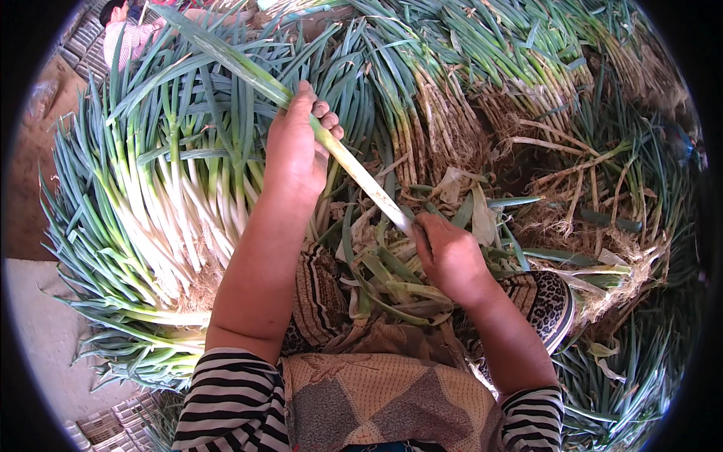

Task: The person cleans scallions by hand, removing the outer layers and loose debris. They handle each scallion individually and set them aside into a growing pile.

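Observation:
One long green onion (pixel 364 179) runs diagonally between my hands, its green leaves at the upper left and its white base at the lower right. My left hand (pixel 305 133) is closed around the stalk where the green part begins. Lower down, my right hand (pixel 446 248) grips the root end; the roots are hidden in its fingers. Left of my left forearm lies a fanned pile of green onions with clean white stems (pixel 181 209). Beneath the held stalk, peeled leaves and skins (pixel 395 277) lie between my knees.
Bundles of green onions with brown, soiled stems (pixel 435 118) line the far side. Loose onions with tangled roots (pixel 587 209) lie at the right, and more leaves (pixel 621 373) at the lower right. A person in a striped top (pixel 127 42) is at the upper left. Plastic crates (pixel 116 426) stand lower left.

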Demonstrator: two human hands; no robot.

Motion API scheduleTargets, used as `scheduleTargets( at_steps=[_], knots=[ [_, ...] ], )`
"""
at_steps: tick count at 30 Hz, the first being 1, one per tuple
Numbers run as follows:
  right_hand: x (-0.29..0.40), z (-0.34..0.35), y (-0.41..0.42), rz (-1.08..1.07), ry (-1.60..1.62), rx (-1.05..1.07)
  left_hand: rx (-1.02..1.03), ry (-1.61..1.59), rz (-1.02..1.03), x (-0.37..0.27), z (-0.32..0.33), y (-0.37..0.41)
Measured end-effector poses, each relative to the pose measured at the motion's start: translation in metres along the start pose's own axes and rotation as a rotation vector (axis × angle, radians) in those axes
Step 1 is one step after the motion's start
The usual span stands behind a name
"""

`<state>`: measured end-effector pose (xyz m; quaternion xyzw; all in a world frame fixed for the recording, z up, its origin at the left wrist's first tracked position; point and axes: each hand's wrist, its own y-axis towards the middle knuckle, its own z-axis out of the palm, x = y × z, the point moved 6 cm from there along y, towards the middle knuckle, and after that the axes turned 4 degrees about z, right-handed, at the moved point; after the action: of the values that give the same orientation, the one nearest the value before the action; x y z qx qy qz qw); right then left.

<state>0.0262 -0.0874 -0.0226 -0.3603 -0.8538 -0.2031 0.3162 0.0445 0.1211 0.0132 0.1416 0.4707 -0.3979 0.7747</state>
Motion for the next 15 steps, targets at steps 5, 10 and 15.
scheduleTargets(
  at_steps=[5, 10, 15],
  knots=[
    [-0.023, -0.004, 0.001, 0.173, -0.002, -0.172, 0.038, 0.18, 0.061, 0.005, 0.01, -0.005],
    [-0.035, -0.027, 0.0, 0.147, 0.448, -0.412, -0.044, 0.229, 0.115, 0.0, 0.001, 0.013],
    [-0.03, -0.037, -0.003, 0.246, 0.77, -0.301, -0.045, 0.1, 0.168, -0.013, -0.007, 0.027]
  ],
)
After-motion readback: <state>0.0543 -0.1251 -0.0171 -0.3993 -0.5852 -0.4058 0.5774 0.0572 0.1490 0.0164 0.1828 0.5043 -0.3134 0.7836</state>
